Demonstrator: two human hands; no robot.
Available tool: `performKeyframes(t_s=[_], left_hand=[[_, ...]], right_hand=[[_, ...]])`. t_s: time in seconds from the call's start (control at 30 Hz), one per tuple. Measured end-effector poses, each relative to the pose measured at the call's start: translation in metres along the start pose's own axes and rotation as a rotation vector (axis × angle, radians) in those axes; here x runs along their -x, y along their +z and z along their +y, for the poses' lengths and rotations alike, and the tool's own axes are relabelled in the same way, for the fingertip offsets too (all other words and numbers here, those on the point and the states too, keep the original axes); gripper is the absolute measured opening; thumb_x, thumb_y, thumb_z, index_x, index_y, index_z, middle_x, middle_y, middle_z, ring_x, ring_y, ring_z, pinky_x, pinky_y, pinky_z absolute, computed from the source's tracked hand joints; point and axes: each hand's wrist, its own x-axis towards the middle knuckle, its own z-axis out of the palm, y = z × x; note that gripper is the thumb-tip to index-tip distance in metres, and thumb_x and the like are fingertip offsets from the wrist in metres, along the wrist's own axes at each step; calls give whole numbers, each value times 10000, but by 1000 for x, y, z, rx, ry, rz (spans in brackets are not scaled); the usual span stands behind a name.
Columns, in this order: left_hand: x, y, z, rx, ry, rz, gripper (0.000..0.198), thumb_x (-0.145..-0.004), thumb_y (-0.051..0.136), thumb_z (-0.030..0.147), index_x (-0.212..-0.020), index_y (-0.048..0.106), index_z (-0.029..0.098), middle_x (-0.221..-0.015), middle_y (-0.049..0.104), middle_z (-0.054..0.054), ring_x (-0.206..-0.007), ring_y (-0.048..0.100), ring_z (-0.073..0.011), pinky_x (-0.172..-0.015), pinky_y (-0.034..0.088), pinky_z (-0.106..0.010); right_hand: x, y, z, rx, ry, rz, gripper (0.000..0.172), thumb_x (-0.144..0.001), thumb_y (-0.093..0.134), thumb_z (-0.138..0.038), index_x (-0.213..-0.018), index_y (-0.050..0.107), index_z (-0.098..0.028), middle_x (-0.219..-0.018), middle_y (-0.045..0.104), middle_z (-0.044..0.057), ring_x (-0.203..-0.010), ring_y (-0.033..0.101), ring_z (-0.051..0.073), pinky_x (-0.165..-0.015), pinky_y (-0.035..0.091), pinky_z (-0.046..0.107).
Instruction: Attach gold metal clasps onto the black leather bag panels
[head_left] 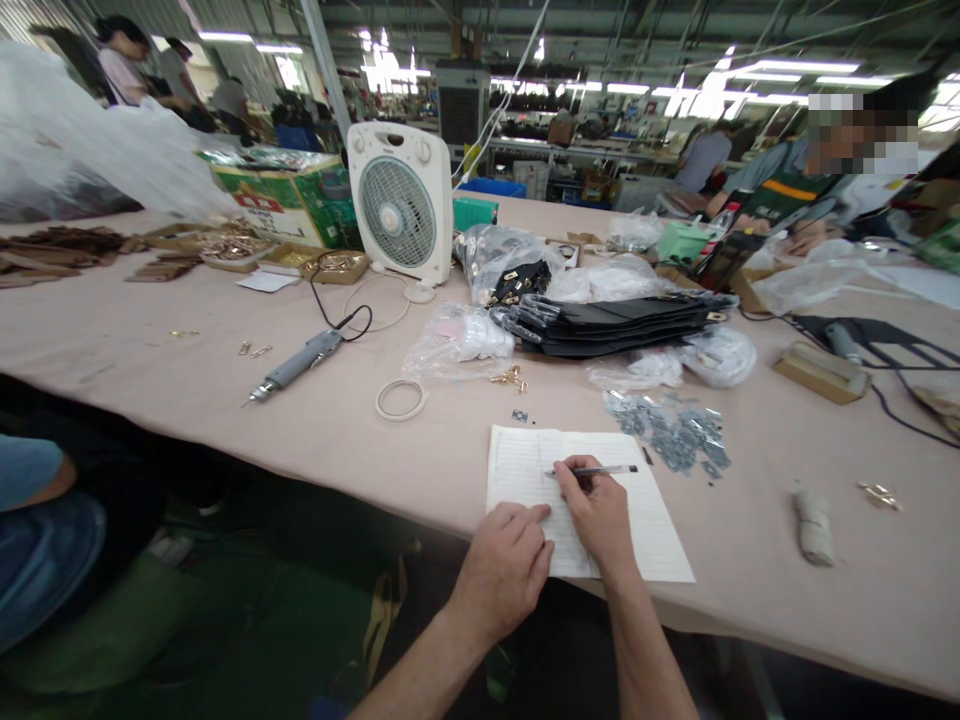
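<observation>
An open lined notebook (pixel 652 535) lies at the table's near edge. My right hand (pixel 600 510) is closed around a pen (pixel 607 469), whose tip is at the left page near the fold. Handwriting there is too faint to read. Flat on the lower left page rests my left hand (pixel 506 560), its fingers loosely bent and its index finger stretched towards the fold. Nothing shows in that hand. Just beyond the notebook lie a small metal plate (pixel 520 415) and, to the right, a spread of small grey metal plates (pixel 679 435).
Behind the notebook, black strips (pixel 607 325) are stacked among plastic bags. An electric screwdriver (pixel 296 365), a tape roll (pixel 401 400) and a box fan (pixel 401 205) stand or lie leftward. A rolled cloth bundle (pixel 814 527) is at right. A co-worker (pixel 795 180) sits across the table.
</observation>
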Motion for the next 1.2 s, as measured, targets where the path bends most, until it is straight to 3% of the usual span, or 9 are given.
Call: performKeyframes(t_s=[1.2], left_hand=[[2, 3, -3, 11, 1, -21, 101, -991, 548, 182, -959, 643, 192, -1304, 705, -96, -1058, 624, -256, -938, 596, -482]], right_hand=[[2, -1, 2, 40, -35, -35, 328, -964, 569, -534, -842, 610, -232, -651, 648, -20, -598, 589, 176, -640, 438, 283]])
